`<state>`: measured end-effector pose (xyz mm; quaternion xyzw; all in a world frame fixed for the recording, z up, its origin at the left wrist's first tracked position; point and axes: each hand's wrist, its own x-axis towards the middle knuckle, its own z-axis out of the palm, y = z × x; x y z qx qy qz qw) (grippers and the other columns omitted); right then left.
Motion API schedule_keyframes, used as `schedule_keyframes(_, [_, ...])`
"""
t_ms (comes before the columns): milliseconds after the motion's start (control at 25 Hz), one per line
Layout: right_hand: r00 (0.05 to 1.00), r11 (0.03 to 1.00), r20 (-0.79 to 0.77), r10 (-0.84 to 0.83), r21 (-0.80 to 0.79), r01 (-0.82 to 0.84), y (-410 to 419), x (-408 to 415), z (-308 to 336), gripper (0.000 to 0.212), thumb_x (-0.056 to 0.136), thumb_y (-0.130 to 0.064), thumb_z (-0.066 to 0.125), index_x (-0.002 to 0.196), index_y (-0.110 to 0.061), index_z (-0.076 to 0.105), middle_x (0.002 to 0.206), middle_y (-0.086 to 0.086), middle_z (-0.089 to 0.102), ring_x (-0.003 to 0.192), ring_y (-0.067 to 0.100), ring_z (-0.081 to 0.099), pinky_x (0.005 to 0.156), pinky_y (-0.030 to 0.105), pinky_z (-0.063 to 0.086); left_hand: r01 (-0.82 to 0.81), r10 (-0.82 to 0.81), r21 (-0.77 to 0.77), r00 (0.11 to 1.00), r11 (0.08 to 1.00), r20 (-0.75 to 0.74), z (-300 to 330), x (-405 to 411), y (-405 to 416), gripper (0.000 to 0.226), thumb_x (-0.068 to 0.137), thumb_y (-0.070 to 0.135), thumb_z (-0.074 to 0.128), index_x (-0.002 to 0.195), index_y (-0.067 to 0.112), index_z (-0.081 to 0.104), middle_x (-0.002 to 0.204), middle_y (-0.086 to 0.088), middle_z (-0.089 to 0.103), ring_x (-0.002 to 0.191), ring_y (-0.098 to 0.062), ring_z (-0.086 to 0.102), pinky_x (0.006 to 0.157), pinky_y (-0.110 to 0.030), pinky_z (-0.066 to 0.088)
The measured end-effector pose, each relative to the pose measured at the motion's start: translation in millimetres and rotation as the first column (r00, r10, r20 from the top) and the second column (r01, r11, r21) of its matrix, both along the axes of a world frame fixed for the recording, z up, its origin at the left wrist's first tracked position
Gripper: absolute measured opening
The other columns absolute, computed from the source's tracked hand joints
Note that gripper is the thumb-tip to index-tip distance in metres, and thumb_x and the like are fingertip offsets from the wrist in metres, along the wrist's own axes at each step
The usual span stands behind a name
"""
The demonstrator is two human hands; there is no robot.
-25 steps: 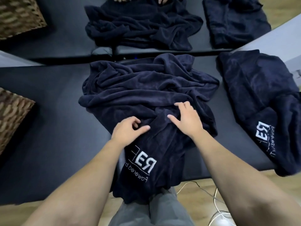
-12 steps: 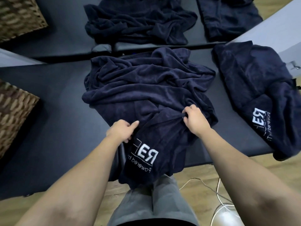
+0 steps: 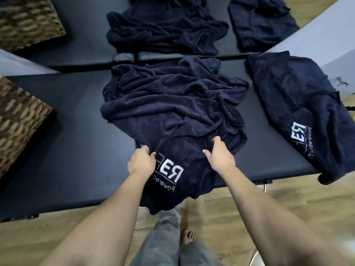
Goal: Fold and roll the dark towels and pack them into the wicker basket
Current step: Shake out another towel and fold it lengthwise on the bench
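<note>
The crumpled dark navy terry towel with a white printed logo (image 3: pixel 172 112) is lying in the middle of the black padded tabletop (image 3: pixel 76 150), and its near end is hanging over the tabletop's front edge toward the light wooden floor (image 3: pixel 221 217). The left hand (image 3: pixel 141 163) is gripping the towel's left side just beside the logo, fingers curled into the cloth with the thumb on top. The right hand (image 3: pixel 220 157) is pinching a raised fold on the towel's right side, fingers tucked under the cloth and thumb pointing toward the logo. The brown woven wicker basket (image 3: pixel 17 121) is sitting at the left edge of the tabletop, well apart from the towel, with a broad strip of bare black surface lying between them. A second dark navy towel with the same white logo (image 3: pixel 299 104) is lying at the right end, near the held one, its lower corner drooping over the front edge. Beyond a seam, a further black padded tabletop (image 3: pixel 86 39) is carrying another rumpled navy towel (image 3: pixel 165 27), a flatter navy towel (image 3: pixel 263 22) and a second wicker basket (image 3: pixel 28 20). The person's grey trouser legs (image 3: pixel 163 246) and a bare foot (image 3: pixel 189 238) are showing below the front edge.
</note>
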<state>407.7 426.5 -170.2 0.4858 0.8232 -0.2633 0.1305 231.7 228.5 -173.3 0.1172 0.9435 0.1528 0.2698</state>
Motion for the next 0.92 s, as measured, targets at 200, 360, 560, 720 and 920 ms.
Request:
schedule_keyframes(200, [0.971, 0.997, -0.224, -0.080, -0.016, 0.078, 20.4, 51.6, 10.9, 0.030, 0.100, -0.021, 0.056, 0.128, -0.013, 0.048, 0.125, 0.017, 0.057, 0.113, 0.039, 0.056, 0.090, 0.044, 0.046, -0.415, 0.472, 0.387, 0.880, 0.824, -0.062, 10.2, 10.3, -43.8, 0.022, 0.105, 0.026, 0.047, 0.107, 0.004, 0.049, 0.106, -0.021, 0.062, 0.101, -0.039, 0.059, 0.086, -0.040, 0.041])
schedule_keyframes(360, [0.840, 0.921, -0.408, -0.357, -0.002, 0.390, 36.5, 110.0, 12.2, 0.035, 0.098, -0.021, 0.060, 0.131, -0.009, 0.052, 0.128, 0.020, 0.055, 0.118, 0.039, 0.054, 0.099, 0.042, 0.041, -0.691, 0.801, 0.495, 0.599, 0.527, -0.016, 12.9, -9.9, -114.3, 0.018, 0.100, 0.032, 0.053, 0.108, 0.016, 0.048, 0.109, -0.014, 0.059, 0.098, -0.035, 0.062, 0.097, -0.041, 0.049])
schedule_keyframes(560, [0.978, 0.954, -0.127, -0.166, 0.230, 0.192, -10.2, 109.6, 6.4, 0.065, 0.087, -0.048, 0.071, 0.139, -0.018, 0.045, 0.140, 0.015, 0.042, 0.125, 0.043, 0.042, 0.101, 0.055, 0.036, -0.696, 0.756, 0.400, 0.655, 0.596, 0.014, 3.6, 27.3, -115.0, 0.058, 0.089, 0.035, 0.071, 0.135, 0.011, 0.043, 0.137, -0.015, 0.052, 0.123, -0.035, 0.053, 0.108, -0.042, 0.041])
schedule_keyframes(720, [0.966, 0.941, -0.053, -0.252, 0.220, 0.258, -26.6, 100.8, -2.5, 0.066, 0.087, -0.050, 0.071, 0.138, -0.019, 0.042, 0.138, 0.013, 0.044, 0.126, 0.040, 0.044, 0.100, 0.054, 0.036, -0.686, 0.697, 0.247, 0.715, 0.684, 0.057, -7.9, 52.3, -100.8, 0.070, 0.087, 0.039, 0.075, 0.143, 0.014, 0.041, 0.141, -0.012, 0.053, 0.133, -0.037, 0.047, 0.114, -0.050, 0.035])
schedule_keyframes(920, [0.950, 0.945, -0.121, -0.287, 0.127, 0.301, -2.8, 119.1, -9.6, 0.019, 0.098, -0.032, 0.058, 0.113, -0.022, 0.051, 0.120, 0.007, 0.063, 0.113, 0.034, 0.058, 0.099, 0.049, 0.034, -0.662, 0.672, 0.173, 0.740, 0.729, 0.002, -23.3, 47.2, -112.2, 0.018, 0.097, 0.035, 0.055, 0.102, 0.017, 0.058, 0.113, -0.010, 0.067, 0.110, -0.039, 0.059, 0.110, -0.051, 0.039])
